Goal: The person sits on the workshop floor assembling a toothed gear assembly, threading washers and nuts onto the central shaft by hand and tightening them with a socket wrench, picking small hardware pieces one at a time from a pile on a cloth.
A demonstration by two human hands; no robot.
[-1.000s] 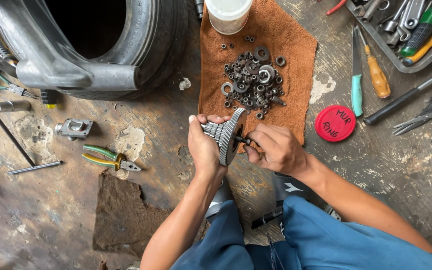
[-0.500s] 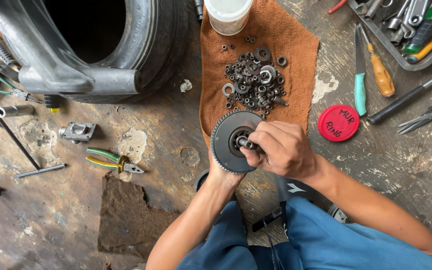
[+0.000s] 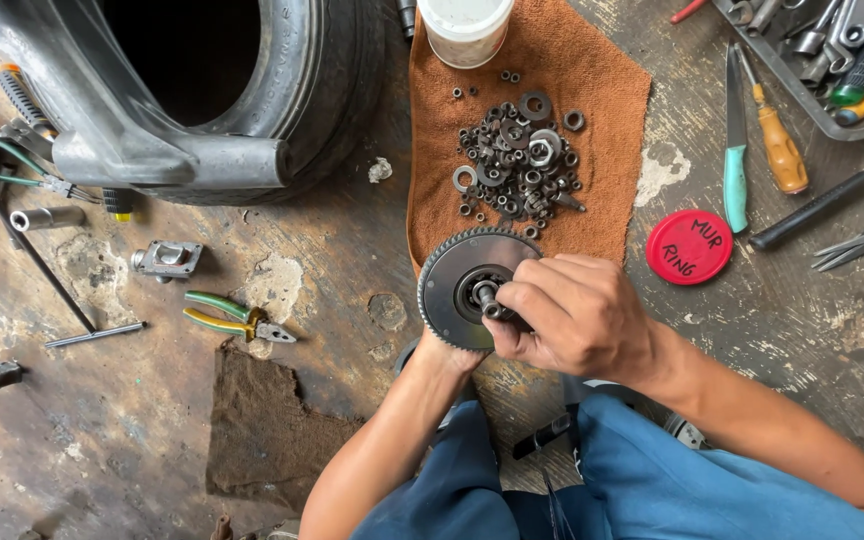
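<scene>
Nearest the camera are the person's knees in blue trousers (image 3: 642, 480), with both bare forearms reaching forward over a stained concrete floor (image 3: 102, 440). The right hand (image 3: 577, 320) has its fingers (image 3: 527, 300) closed around a short metal shaft at the hub of a round dark grey toothed gear wheel (image 3: 452, 290), pinching it from the right. The left hand (image 3: 442, 350) is mostly hidden behind and beneath the wheel; it supports the wheel from below, but whether its fingers are curled shut cannot be told. The wheel is held face-up just above the near edge of a rust-brown cloth (image 3: 592, 120) spread on the floor.

To the left on the floor lies a dark brown rag (image 3: 262, 430), and beyond it a pair of pliers with green and yellow handles (image 3: 237, 315), a thin metal rod (image 3: 92, 335) and a small grey metal bracket (image 3: 167, 258). To the right of the wheel lies a round red plastic lid (image 3: 689, 247).

Farther out, in the middle of the cloth, sits a heap of small dark metal washers and nuts (image 3: 517, 160), and at its far edge a white plastic tub (image 3: 465, 28). Right of the cloth lie a teal-handled knife (image 3: 735, 170) and an orange-handled screwdriver (image 3: 777, 145), near a grey tray of tools (image 3: 832, 50). At far left stands a black rubber tyre (image 3: 322, 90).
</scene>
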